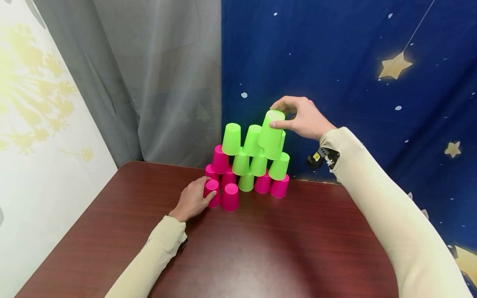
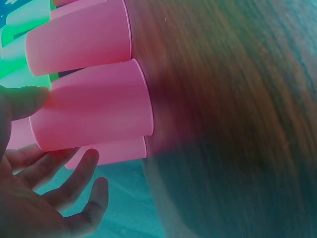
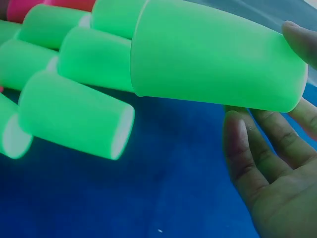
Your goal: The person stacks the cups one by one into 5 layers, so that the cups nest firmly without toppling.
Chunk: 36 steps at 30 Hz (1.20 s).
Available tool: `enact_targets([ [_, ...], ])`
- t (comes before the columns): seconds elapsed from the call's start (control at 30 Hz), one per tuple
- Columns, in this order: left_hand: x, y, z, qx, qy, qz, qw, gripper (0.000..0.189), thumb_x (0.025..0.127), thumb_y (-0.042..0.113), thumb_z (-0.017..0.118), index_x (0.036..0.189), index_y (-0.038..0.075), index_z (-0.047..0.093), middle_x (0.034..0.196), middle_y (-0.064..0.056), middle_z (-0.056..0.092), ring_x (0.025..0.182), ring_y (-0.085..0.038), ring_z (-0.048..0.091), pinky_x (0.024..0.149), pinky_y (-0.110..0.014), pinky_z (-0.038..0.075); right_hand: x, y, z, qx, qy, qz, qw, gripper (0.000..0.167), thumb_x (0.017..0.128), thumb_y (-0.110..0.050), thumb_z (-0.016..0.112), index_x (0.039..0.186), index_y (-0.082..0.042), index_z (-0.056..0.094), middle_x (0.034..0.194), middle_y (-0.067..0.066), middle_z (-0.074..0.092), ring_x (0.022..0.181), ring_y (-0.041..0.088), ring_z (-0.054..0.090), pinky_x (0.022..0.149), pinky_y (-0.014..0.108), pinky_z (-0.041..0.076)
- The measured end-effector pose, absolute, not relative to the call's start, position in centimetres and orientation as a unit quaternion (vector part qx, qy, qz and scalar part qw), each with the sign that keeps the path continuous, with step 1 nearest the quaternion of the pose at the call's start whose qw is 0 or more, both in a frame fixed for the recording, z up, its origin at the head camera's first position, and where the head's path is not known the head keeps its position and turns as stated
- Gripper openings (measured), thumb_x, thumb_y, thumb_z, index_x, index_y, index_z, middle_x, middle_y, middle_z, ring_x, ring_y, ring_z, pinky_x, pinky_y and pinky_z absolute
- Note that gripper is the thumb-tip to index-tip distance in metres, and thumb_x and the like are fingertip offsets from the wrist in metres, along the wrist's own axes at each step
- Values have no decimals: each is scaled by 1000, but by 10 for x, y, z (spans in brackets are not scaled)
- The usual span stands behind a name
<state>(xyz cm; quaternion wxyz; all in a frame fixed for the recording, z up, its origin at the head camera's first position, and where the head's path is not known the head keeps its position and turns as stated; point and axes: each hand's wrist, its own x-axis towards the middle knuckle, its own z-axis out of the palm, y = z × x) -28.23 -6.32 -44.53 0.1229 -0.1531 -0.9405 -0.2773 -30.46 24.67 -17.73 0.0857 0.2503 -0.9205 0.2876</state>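
Observation:
In the head view my right hand pinches an upside-down green cup near its base, thumb on one side and fingers on the other. This cup overlaps the upper right of a stack of upside-down green and pink cups. A green cup of the stack shows close to it in the right wrist view. Down at the table, my left hand has its thumb and fingers around a pink cup at the stack's front left. Another pink cup stands just right of that one.
The stack stands near the far edge of a dark brown wooden table. Behind it hang a grey curtain and a blue cloth with stars. Green cups form its upper rows, with several pink cups lower down.

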Motion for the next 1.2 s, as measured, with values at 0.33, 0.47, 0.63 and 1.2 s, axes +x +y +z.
enact_targets([
  [0.33,-284,-65,-447,-155,-941,-271,128,54,87,26,77,130,2,57,116,-15,68,103,-30,66,87,-49,58,-320,243,-159,222,-931,278,85,45,90,-31,75,128,-9,64,127,12,67,113,27,61,101,46,47],
  [0.47,-284,-65,-447,-155,-943,-267,127,54,87,26,77,131,2,57,116,-15,68,103,-30,66,87,-49,58,-328,241,-159,195,-936,281,80,47,91,-31,74,130,-9,63,130,12,65,112,26,62,95,42,52],
  [0.63,-284,-65,-447,-154,-943,-267,128,54,87,26,77,131,3,57,116,-14,68,103,-31,66,86,-50,58,-336,237,-162,162,-940,292,72,50,92,-32,72,134,-7,60,135,13,63,111,27,63,88,37,55],
  [1.2,-281,-68,-446,-152,-943,-263,134,53,86,27,77,130,4,58,115,-13,68,101,-29,67,84,-50,58,-351,230,-176,123,-944,299,72,53,94,-34,70,137,-6,57,137,15,61,120,28,57,100,46,52],
])
